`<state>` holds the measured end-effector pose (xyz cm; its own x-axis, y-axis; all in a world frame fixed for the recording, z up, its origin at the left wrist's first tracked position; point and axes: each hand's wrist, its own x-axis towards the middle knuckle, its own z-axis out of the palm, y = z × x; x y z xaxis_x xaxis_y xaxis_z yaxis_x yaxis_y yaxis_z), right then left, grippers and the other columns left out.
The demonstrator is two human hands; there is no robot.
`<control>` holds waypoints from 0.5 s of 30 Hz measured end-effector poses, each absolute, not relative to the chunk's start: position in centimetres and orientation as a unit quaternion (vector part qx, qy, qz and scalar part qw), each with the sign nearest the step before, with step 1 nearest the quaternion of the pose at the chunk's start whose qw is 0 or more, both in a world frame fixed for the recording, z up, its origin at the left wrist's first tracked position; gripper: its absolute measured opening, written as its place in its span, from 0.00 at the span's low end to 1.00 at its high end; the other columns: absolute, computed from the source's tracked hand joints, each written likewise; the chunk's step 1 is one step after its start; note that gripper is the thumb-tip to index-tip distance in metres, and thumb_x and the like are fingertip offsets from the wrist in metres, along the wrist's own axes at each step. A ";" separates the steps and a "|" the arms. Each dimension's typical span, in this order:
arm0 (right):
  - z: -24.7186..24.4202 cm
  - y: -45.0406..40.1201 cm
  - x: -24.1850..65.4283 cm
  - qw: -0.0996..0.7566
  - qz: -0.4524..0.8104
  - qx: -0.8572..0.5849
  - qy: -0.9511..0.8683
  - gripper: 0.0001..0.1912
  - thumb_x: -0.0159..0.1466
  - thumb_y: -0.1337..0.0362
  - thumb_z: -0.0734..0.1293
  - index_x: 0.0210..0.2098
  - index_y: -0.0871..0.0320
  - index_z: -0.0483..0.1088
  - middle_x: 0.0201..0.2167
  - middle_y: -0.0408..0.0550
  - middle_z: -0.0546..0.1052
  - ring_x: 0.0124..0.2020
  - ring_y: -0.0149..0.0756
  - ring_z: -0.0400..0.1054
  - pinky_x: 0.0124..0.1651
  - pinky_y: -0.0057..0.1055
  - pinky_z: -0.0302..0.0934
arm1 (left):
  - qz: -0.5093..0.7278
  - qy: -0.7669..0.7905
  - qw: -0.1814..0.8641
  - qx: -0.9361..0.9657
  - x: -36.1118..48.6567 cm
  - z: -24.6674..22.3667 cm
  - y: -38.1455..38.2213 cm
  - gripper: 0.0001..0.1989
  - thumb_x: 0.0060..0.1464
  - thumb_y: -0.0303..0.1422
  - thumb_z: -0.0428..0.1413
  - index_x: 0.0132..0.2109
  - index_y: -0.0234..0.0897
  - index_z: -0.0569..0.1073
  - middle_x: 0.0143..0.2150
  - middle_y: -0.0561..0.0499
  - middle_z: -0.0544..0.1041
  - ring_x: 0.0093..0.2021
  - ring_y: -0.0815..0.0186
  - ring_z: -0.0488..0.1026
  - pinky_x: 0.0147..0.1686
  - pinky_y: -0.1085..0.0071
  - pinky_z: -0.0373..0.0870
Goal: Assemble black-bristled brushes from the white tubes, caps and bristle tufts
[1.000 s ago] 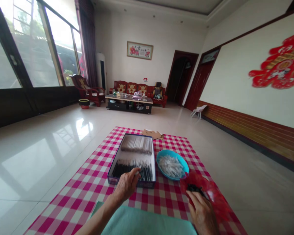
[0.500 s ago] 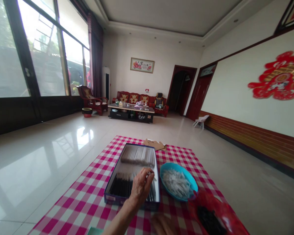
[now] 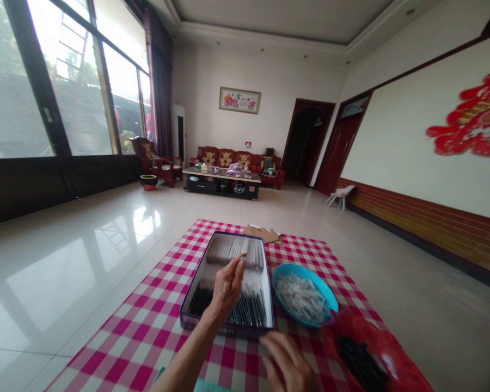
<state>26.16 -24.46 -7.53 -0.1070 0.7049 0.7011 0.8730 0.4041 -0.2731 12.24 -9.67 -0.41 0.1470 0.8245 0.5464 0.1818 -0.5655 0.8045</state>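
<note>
My left hand [image 3: 228,283] is over the middle of a shallow dark-blue box [image 3: 269,294], its thumb and forefinger pinched together. What it holds, if anything, I cannot make out. Just beyond its fingertips, clear slim tubes [image 3: 224,249] lie side by side at the box's far end. Dark pen-like sticks [image 3: 251,307] fill the near end, partly hidden by my left wrist. Slightly blurred, my right hand [image 3: 288,362] hovers by the box's near right corner, fingers apart and no object visible in it.
To the right stands a blue bowl [image 3: 333,298] of short whitish pieces. Nearer is a red bowl [image 3: 404,365] holding black pieces. Torn cardboard [image 3: 263,234] lies at the far edge of the checked tablecloth [image 3: 147,316]. Something pale green [image 3: 210,385] shows at the bottom.
My left hand has moved forward in the box, from the dark sticks toward the clear tubes. My right hand has come further into view from the bottom edge. The view has shifted slightly.
</note>
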 end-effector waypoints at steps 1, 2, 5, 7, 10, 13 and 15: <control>-5.8 -23.1 26.3 0.389 -0.077 -0.544 -0.740 0.17 0.63 0.69 0.56 0.48 0.53 0.69 0.42 0.50 0.76 0.43 0.39 0.72 0.45 0.31 0.66 | 0.529 0.370 0.289 0.707 12.3 -0.2 -9.4 0.20 0.61 0.40 0.44 0.52 0.33 0.71 0.22 0.56 0.66 0.23 0.71 0.63 0.26 0.76 0.59; -4.1 -21.5 26.4 0.358 -0.044 -0.563 -0.744 0.18 0.63 0.71 0.55 0.48 0.55 0.69 0.42 0.51 0.75 0.43 0.37 0.71 0.46 0.29 0.65 | 0.515 0.381 0.283 0.714 12.3 0.0 -9.1 0.20 0.60 0.39 0.44 0.52 0.34 0.71 0.22 0.55 0.67 0.23 0.71 0.64 0.27 0.76 0.59; -1.1 -16.8 25.6 0.195 0.016 -0.659 -0.726 0.19 0.60 0.76 0.56 0.46 0.59 0.70 0.41 0.51 0.76 0.44 0.35 0.71 0.47 0.27 0.61 | 0.487 0.411 0.260 0.726 12.4 0.5 -8.2 0.17 0.58 0.35 0.45 0.49 0.34 0.71 0.22 0.55 0.71 0.24 0.69 0.67 0.28 0.75 0.61; -0.9 -14.2 24.6 0.147 0.023 -0.685 -0.714 0.15 0.58 0.75 0.60 0.41 0.63 0.73 0.39 0.54 0.78 0.42 0.40 0.72 0.46 0.29 0.62 | 0.484 0.421 0.251 0.725 12.2 0.4 -7.7 0.15 0.57 0.34 0.46 0.47 0.35 0.72 0.22 0.54 0.72 0.24 0.69 0.68 0.28 0.75 0.62; -1.8 -12.0 23.4 0.108 0.027 -0.713 -0.692 0.11 0.58 0.72 0.63 0.38 0.67 0.75 0.37 0.61 0.78 0.41 0.46 0.73 0.42 0.33 0.63 | 0.486 0.426 0.260 0.718 11.8 -0.1 -7.1 0.15 0.56 0.34 0.48 0.45 0.35 0.73 0.23 0.54 0.73 0.23 0.70 0.70 0.27 0.76 0.62; -2.5 -11.2 22.9 0.078 0.035 -0.741 -0.666 0.12 0.57 0.70 0.64 0.38 0.68 0.75 0.37 0.64 0.79 0.40 0.48 0.74 0.39 0.33 0.65 | 0.485 0.424 0.269 0.716 11.6 -0.6 -6.9 0.15 0.55 0.35 0.48 0.46 0.35 0.74 0.23 0.54 0.74 0.23 0.70 0.71 0.27 0.76 0.64; -2.5 -10.9 22.9 0.065 0.039 -0.754 -0.652 0.12 0.56 0.72 0.64 0.39 0.67 0.75 0.38 0.62 0.79 0.40 0.47 0.75 0.38 0.32 0.65 | 0.482 0.421 0.277 0.717 11.7 -0.8 -6.9 0.15 0.55 0.35 0.48 0.45 0.34 0.74 0.24 0.53 0.75 0.23 0.69 0.71 0.26 0.75 0.64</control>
<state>22.93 -10.94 -2.55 0.1457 0.9890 0.0250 0.9788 -0.1404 -0.1492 11.71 -6.91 -0.76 0.1812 0.8702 0.4582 0.3366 -0.4927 0.8025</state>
